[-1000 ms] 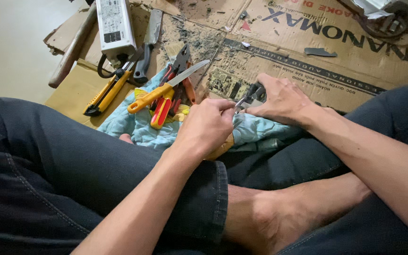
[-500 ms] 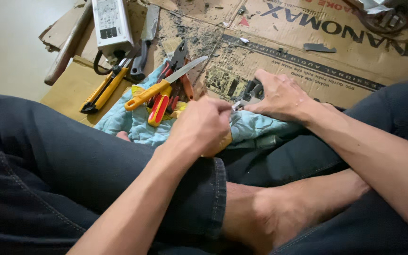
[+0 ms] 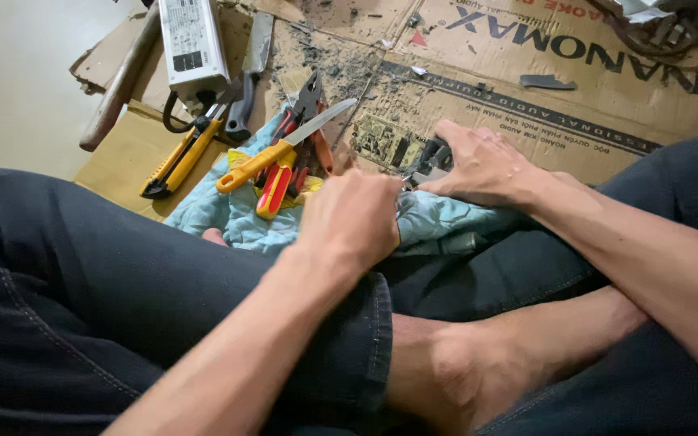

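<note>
A small dark metal part (image 3: 430, 161) is pinned against the flattened cardboard sheet (image 3: 527, 105) by the right hand (image 3: 486, 165), whose fingers are pressed flat and closed over it, at the near edge of the cardboard where a light blue cloth (image 3: 228, 214) is spread. The left hand (image 3: 353, 218) is curled into a closed grip just beside the part; a tool seems to be held in it, but what it is cannot be told, as the fist hides it. A slip is judged the main risk: the two hands are worked very close together, so a point driven off the part could be pushed into the right fingers, and the part rests partly on soft cloth, which could let it shift. A knife with a yellow handle (image 3: 284, 149) lies bare-bladed on the cloth near the left wrist and could be brushed. Counted on the cloth and cardboard: one knife, one yellow utility cutter (image 3: 178, 157), one pair of red-handled pliers (image 3: 304, 133), one red and yellow handled tool (image 3: 275, 187), one grey rectangular power unit (image 3: 191, 40), one wooden handle (image 3: 119, 81) at the far left corner, and one dark-handled tool (image 3: 248, 81) beside it.
</note>
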